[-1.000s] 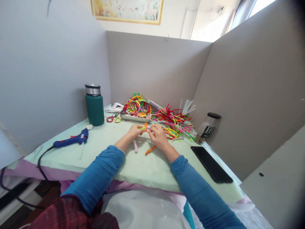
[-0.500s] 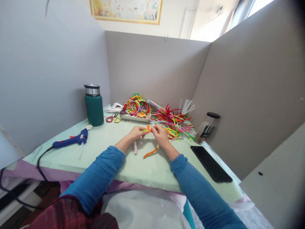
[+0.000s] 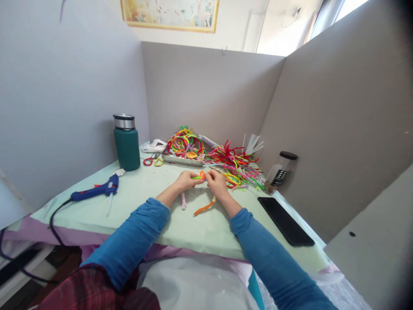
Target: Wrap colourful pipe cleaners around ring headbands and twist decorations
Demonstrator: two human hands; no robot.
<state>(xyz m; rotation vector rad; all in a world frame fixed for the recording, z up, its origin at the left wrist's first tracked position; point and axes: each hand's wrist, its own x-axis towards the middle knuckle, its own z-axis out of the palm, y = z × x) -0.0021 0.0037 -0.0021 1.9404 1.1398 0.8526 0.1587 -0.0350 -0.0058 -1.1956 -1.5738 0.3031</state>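
Between my two hands is an orange pipe cleaner (image 3: 202, 175) bent into a small loop, with a bit of green beside it. My left hand (image 3: 186, 180) pinches the green and orange part from the left. From the right, the fingers of my right hand (image 3: 216, 181) are closed on the orange piece; their tips partly hide it. Below my left hand lies a short pink twisted piece (image 3: 183, 201). An orange twisted piece (image 3: 204, 207) with a pale end rests on the table under my right hand.
A tray (image 3: 183, 161) heaped with coloured pipe cleaners stands at the back, beside a loose pile (image 3: 234, 156). On the left are a green bottle (image 3: 127, 146) and a blue glue gun (image 3: 95, 190). A black phone (image 3: 285, 221) and a clear container (image 3: 284, 168) are on the right.
The orange loop between my fingertips has shifted slightly down and looks rounder. Both hands stay nearly in place, and the pieces on the table have not moved.
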